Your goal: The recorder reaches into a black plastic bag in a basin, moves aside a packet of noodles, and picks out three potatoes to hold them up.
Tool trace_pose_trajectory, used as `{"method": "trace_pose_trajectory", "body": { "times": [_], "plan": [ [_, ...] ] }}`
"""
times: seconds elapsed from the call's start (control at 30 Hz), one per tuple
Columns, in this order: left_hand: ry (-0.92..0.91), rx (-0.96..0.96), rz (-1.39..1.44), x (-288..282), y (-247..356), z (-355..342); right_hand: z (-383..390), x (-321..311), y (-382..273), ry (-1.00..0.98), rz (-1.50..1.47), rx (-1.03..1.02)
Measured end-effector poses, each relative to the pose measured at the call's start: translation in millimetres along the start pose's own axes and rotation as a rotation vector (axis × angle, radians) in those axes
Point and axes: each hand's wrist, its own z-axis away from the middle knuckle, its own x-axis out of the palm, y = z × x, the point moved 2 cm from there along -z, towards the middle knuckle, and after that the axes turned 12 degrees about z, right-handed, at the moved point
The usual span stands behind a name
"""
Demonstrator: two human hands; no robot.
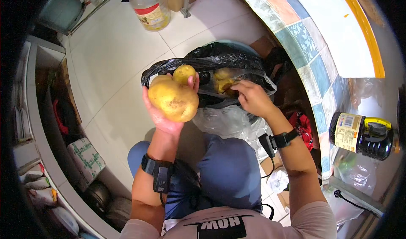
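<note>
Several yellow potatoes rest in my left hand (165,119), its fingers wrapped round them from below. A large, lumpy potato (174,99) fills the palm, a small round potato (184,74) sits against my fingertips, and another is partly hidden behind. To the right, a black plastic bag (169,65) lies gaping, with a clear plastic layer and more potatoes (223,81) inside. My right hand (253,97) is at the bag's opening, fingers bent and pressed together beside those potatoes. Whatever its fingertips grip is hidden.
A large clear oil jug (150,11) stands on the tiled floor (114,65) ahead. At right, a checkered table edge (306,40) carries a white board (338,27) and a dark sauce bottle (361,135) on its side. Low shelving (63,163) lines the left.
</note>
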Motion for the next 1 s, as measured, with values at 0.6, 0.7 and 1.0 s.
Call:
{"method": "trace_pose_trajectory", "body": {
  "times": [0.6, 0.7, 1.0],
  "plan": [
    [0.135, -0.013, -0.152, -0.7, -3.6, 15.1, -52.5, 23.7, -46.2, -0.392, -0.525, 0.208],
    [0.120, 0.042, -0.246, -7.4, -3.1, 17.3, -60.1, 54.1, -38.4, -0.385, -0.611, 0.098],
    [0.178, -0.056, -0.063, -17.0, -10.1, 23.4, -51.2, 48.9, -41.6, -0.177, -0.294, 0.095]
  ]
}}
